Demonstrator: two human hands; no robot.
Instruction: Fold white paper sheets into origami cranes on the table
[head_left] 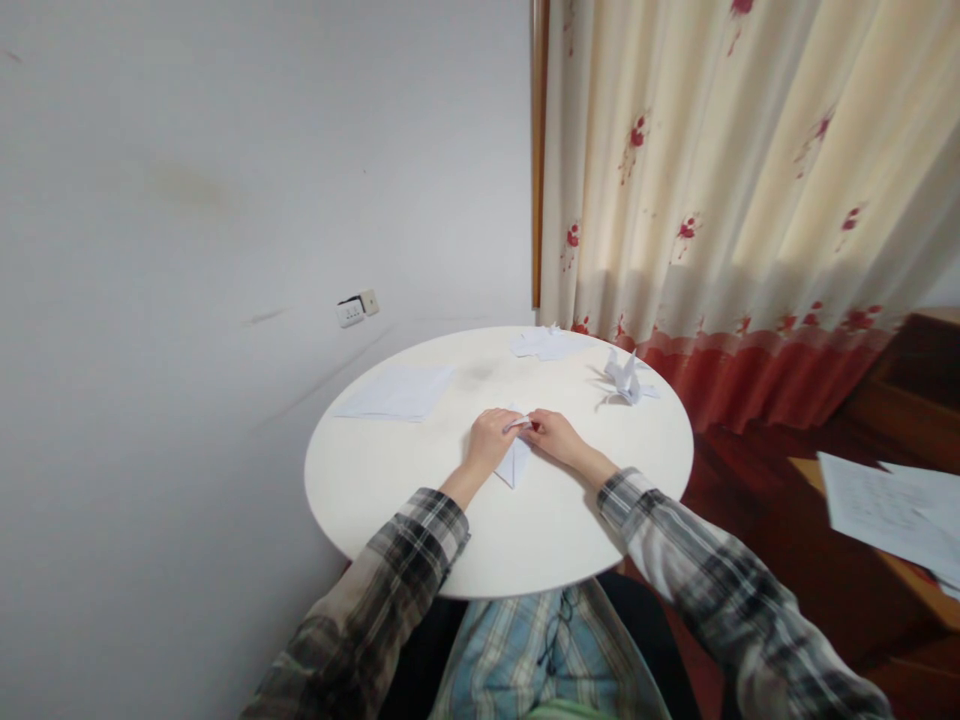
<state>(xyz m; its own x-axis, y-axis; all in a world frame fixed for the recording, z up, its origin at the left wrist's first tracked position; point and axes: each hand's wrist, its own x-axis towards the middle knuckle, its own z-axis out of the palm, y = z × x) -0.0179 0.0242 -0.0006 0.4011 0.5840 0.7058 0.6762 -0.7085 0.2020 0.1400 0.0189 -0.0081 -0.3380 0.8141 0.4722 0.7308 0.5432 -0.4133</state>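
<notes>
A small piece of folded white paper (514,464) lies on the round white table (517,550), its pointed end toward me. My left hand (491,437) is closed on its upper left side. From the right, my right hand (553,436) pinches a raised flap of the same paper. The fingers of both hands meet near the top of the paper and partly hide it. Beyond my right hand stand folded paper cranes (627,380), bunched together so that I cannot tell them well apart.
A stack of white paper sheets (397,392) lies at the table's left. More white paper (549,344) rests at the far edge. Behind are a wall with a socket (350,314) and a flowered curtain (720,200). Written sheets (885,505) lie on wooden furniture at right.
</notes>
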